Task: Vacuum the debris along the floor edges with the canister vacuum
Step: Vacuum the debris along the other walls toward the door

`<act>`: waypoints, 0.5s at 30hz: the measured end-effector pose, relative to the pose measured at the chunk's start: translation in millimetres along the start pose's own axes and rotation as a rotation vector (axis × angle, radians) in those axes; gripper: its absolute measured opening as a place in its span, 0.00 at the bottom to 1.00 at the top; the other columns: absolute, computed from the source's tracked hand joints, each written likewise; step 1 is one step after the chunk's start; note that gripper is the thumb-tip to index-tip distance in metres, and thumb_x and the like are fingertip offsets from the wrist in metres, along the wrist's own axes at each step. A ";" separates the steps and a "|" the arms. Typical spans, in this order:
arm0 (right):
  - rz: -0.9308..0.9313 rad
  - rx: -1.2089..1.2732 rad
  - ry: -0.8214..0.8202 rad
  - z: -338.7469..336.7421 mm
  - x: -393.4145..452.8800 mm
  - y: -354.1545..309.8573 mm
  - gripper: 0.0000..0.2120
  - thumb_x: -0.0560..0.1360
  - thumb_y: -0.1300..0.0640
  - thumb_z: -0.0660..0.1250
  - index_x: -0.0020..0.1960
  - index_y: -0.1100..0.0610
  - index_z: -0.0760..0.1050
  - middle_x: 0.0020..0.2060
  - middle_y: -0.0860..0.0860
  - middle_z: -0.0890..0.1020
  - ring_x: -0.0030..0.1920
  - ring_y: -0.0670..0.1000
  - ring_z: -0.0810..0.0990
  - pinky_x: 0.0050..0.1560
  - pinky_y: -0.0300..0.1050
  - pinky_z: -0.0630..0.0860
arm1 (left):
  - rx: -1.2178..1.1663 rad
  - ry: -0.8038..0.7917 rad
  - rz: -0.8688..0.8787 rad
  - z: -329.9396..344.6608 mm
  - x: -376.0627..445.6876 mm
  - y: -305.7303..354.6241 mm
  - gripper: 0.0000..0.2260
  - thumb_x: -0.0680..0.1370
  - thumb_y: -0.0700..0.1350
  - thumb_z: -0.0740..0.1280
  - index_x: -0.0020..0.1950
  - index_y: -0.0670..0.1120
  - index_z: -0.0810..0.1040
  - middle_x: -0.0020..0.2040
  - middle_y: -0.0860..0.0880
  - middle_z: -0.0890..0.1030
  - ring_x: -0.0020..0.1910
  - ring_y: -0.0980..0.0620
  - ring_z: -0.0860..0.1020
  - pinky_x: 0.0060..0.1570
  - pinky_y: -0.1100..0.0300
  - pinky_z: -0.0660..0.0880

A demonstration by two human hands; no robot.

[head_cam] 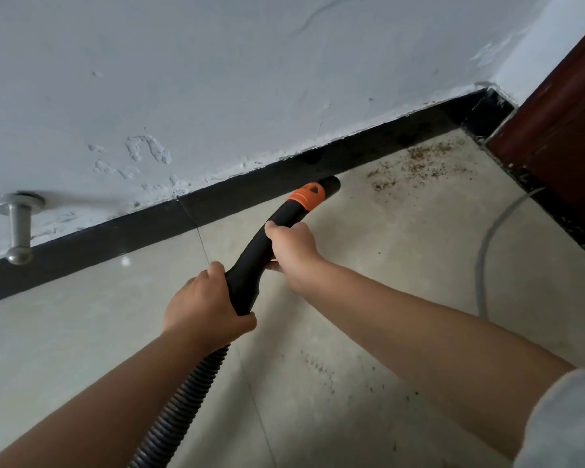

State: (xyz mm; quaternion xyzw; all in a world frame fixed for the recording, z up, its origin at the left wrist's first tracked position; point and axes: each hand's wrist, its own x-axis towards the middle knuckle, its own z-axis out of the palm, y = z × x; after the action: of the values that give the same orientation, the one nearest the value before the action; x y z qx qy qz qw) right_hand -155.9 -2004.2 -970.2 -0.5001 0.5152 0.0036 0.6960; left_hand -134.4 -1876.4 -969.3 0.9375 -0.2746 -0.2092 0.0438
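Observation:
A black vacuum handle tube (250, 265) with an orange collar (306, 196) points toward the black baseboard (149, 228). Its open nozzle end (331, 184) hangs just above the beige tile floor, close to the baseboard. My left hand (203, 305) grips the rear of the handle where the ribbed grey hose (183, 400) joins. My right hand (293, 246) grips the tube farther forward, below the orange collar. Reddish-brown debris (419, 160) lies scattered on the floor in the corner, to the right of the nozzle. The canister is out of view.
A metal door stop (19, 228) sticks out of the white wall at left. A dark red door or frame (561, 130) stands at the right. A grey cable (487, 251) curves over the floor near it. Fine specks (321, 366) dot the tiles near my right forearm.

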 end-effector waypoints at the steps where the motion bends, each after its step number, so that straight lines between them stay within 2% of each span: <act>1: -0.005 -0.023 -0.029 10.0 -5.0 3.7 0.22 0.78 0.56 0.62 0.70 0.61 0.62 0.62 0.57 0.74 0.60 0.58 0.75 0.58 0.53 0.77 | -0.005 0.007 -0.030 -1.0 -6.4 -11.3 0.21 0.67 0.54 0.71 0.48 0.47 0.63 0.37 0.54 0.68 0.40 0.51 0.72 0.36 0.60 0.68; 5: 0.000 -0.066 -0.105 45.5 -15.1 14.7 0.24 0.78 0.54 0.62 0.71 0.61 0.60 0.62 0.57 0.74 0.60 0.59 0.75 0.60 0.53 0.76 | 0.007 0.047 -0.126 -7.3 -23.7 -44.3 0.22 0.66 0.53 0.73 0.48 0.45 0.65 0.37 0.51 0.71 0.38 0.50 0.73 0.33 0.58 0.66; 9: 0.061 -0.015 -0.143 58.7 -12.5 15.0 0.22 0.78 0.56 0.62 0.69 0.62 0.62 0.60 0.58 0.74 0.59 0.59 0.76 0.58 0.54 0.77 | 0.049 0.017 -0.134 -10.7 -19.8 -54.8 0.21 0.66 0.51 0.73 0.48 0.45 0.65 0.37 0.51 0.71 0.38 0.49 0.72 0.33 0.59 0.65; 15: 0.051 0.040 -0.096 32.8 6.1 0.3 0.19 0.79 0.59 0.60 0.68 0.63 0.64 0.48 0.56 0.71 0.55 0.58 0.76 0.56 0.52 0.78 | 0.078 -0.008 -0.070 -8.7 4.8 -29.6 0.22 0.66 0.52 0.72 0.47 0.45 0.63 0.37 0.52 0.68 0.40 0.49 0.72 0.36 0.59 0.67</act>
State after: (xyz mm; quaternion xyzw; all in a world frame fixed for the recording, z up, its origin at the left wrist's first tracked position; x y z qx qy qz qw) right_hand -129.8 -1984.3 -975.8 -0.4719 0.4939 0.0348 0.7295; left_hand -112.4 -1854.3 -969.0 0.9467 -0.2498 -0.2033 -0.0011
